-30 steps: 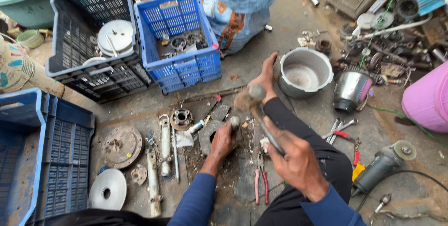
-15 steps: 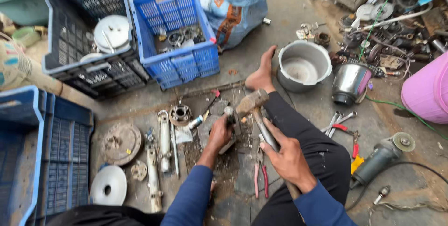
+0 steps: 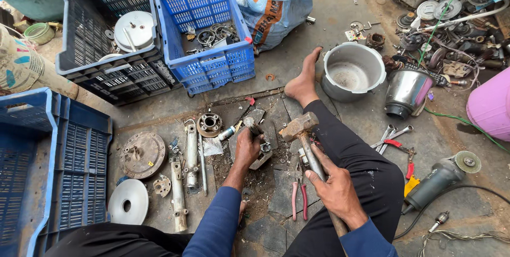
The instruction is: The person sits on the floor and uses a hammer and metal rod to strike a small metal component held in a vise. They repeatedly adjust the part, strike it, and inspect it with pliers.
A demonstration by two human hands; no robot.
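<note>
since the earlier frame, the hammer [image 3: 299, 126] is being lowered by the right hand [image 3: 336, 189], fingers wrapped round its handle; the left hand [image 3: 247, 148], fingers clamped on the metal part [image 3: 264, 145], is risking a glancing blow.

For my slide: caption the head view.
Seated person's left hand steadies a metal part; right hand holds a hammer.

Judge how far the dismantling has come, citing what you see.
Done: loose parts lie on the floor, a round metal housing and two shafts. In hand: the left hand steadies a punch on a metal part; the right hand holds a hammer. Left: that part is unopened.
</note>
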